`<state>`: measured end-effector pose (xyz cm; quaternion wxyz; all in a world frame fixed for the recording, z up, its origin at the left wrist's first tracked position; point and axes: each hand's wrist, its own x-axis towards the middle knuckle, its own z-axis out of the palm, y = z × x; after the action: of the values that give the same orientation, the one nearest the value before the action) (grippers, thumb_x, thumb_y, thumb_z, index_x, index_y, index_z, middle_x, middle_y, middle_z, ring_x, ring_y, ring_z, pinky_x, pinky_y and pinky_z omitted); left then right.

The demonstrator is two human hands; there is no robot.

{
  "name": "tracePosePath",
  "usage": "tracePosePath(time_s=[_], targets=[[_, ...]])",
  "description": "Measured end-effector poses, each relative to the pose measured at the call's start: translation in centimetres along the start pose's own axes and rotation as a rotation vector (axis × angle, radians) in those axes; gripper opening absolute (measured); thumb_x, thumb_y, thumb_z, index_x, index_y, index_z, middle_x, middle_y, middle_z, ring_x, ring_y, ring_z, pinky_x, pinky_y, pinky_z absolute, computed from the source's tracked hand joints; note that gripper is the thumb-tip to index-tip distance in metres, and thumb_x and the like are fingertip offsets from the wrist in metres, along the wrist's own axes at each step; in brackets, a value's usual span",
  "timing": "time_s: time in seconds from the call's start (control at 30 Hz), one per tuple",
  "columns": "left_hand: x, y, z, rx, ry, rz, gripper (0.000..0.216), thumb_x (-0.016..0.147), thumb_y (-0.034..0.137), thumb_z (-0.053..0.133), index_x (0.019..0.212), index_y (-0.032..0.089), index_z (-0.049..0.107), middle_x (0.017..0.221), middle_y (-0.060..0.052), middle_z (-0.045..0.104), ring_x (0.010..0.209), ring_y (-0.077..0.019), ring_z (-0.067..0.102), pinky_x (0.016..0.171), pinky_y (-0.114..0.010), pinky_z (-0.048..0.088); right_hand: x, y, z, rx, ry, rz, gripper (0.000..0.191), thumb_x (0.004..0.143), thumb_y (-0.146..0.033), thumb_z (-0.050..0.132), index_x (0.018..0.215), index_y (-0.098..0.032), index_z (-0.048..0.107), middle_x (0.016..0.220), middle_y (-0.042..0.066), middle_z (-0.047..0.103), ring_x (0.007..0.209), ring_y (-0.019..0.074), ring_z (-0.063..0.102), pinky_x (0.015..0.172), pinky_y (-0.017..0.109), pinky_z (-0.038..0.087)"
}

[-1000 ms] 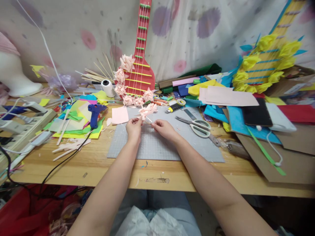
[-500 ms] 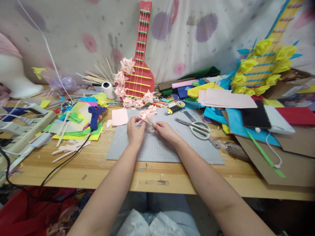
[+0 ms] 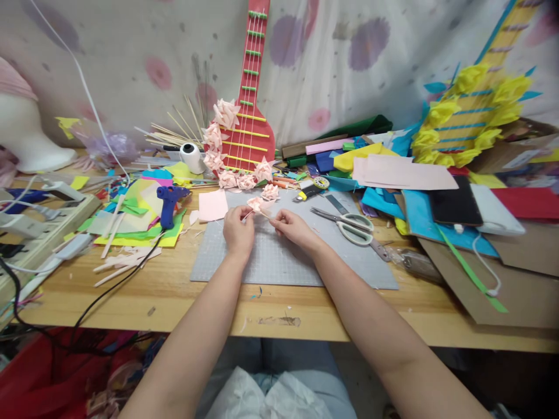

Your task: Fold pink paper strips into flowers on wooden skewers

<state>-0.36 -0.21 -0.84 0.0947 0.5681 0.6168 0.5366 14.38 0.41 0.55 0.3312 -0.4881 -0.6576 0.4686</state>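
Right now my left hand (image 3: 239,230) and my right hand (image 3: 294,228) are both up over the grey cutting mat (image 3: 283,262), fingertips pinched narrow. Between them they hold a pink paper flower (image 3: 255,203): the left thumb and forefinger close on its base, and the right fingers nip it from the other side. A thin pale stick seems to run between the two pinches, though it is too small for me to tell clearly. The flower sits just above the far part of the mat, near its middle.

Just beyond it a second pink flower (image 3: 269,192) lies on the mat. To the left of that is a pink paper square (image 3: 212,205), and further left a blue glue gun (image 3: 168,201) rests on a heap of coloured sheets. To the right of my right hand a pair of scissors (image 3: 349,224) lies on the mat's edge.

Further back a red cardboard guitar (image 3: 251,116) leans upright against the flowered cloth, with more pink flowers stuck round the left and lower edge of its body. A white spool (image 3: 191,156) stands just left of it. Far right, a black phone (image 3: 456,206) lies on blue paper, and all of it sits on the wooden table (image 3: 174,297).
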Motion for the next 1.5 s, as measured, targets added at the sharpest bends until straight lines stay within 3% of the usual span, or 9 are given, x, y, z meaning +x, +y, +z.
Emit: tracePosePath(time_s=[0.6, 0.87, 1.0, 1.17, 1.37, 1.5], targets=[[-0.2, 1.0, -0.4, 0.064, 0.084, 0.082, 0.005, 0.069, 0.018, 0.055, 0.072, 0.018, 0.051, 0.076, -0.001, 0.052, 0.075, -0.013, 0.049, 0.066, -0.024, 0.039, 0.1, 0.4, 0.2, -0.104, -0.084, -0.05, 0.03, 0.081, -0.042, 0.036, 0.065, -0.018, 0.044, 0.045, -0.006, 0.041, 0.042, 0.0068, 0.033, 0.044, 0.019, 0.027], [-0.2, 0.7, -0.5, 0.036, 0.004, 0.012, 0.004, 0.071, 0.021, 0.055, 0.074, 0.02, 0.057, 0.076, -0.001, 0.058, 0.074, -0.0132, 0.054, 0.068, -0.025, 0.04, 0.2, 0.3, 0.1, -0.09, -0.067, 0.002, 0.031, 0.083, -0.042, 0.032, 0.066, -0.018, 0.044, 0.044, -0.007, 0.037, 0.04, 0.0072, 0.031, 0.043, 0.02, 0.025], [-0.2, 0.8, -0.6, 0.062, 0.0, 0.03, 0.005, 0.072, 0.022, 0.055, 0.075, 0.019, 0.058, 0.076, -0.001, 0.058, 0.074, -0.0138, 0.053, 0.069, -0.025, 0.04, -0.1, -0.1, 0.1, -0.104, -0.018, -0.015, 0.022, 0.079, -0.042, 0.041, 0.076, -0.02, 0.042, 0.048, -0.008, 0.041, 0.043, 0.0073, 0.034, 0.045, 0.019, 0.025], [-0.3, 1.0, -0.5, 0.106, 0.018, 0.046, 0.004, 0.072, 0.018, 0.052, 0.075, 0.019, 0.054, 0.076, -0.001, 0.055, 0.075, -0.0138, 0.052, 0.069, -0.025, 0.04, 0.0, 0.1, 0.5, -0.164, 0.024, -0.113, 0.023, 0.08, -0.038, 0.039, 0.068, -0.019, 0.041, 0.054, -0.006, 0.045, 0.052, 0.0079, 0.04, 0.054, 0.02, 0.031], [-0.4, 0.6, -0.2, 0.05, 0.019, 0.048, 0.006, 0.073, 0.016, 0.048, 0.077, 0.02, 0.05, 0.079, -0.001, 0.056, 0.076, -0.0132, 0.053, 0.068, -0.024, 0.04, 0.2, 0.2, 0.9, -0.212, -0.012, -0.093, 0.029, 0.083, -0.036, 0.031, 0.066, -0.018, 0.044, 0.053, -0.005, 0.042, 0.053, 0.0088, 0.039, 0.054, 0.02, 0.03], [-0.4, 0.8, -0.2, 0.072, 0.024, 0.054, 0.006, 0.07, 0.016, 0.05, 0.073, 0.02, 0.049, 0.075, 0.0, 0.055, 0.074, -0.0134, 0.052, 0.069, -0.025, 0.04, 0.0, -0.2, 1.0, -0.323, -0.023, -0.047, 0.032, 0.085, -0.036, 0.027, 0.066, -0.018, 0.046, 0.06, -0.002, 0.049, 0.059, 0.0104, 0.044, 0.057, 0.021, 0.031]])
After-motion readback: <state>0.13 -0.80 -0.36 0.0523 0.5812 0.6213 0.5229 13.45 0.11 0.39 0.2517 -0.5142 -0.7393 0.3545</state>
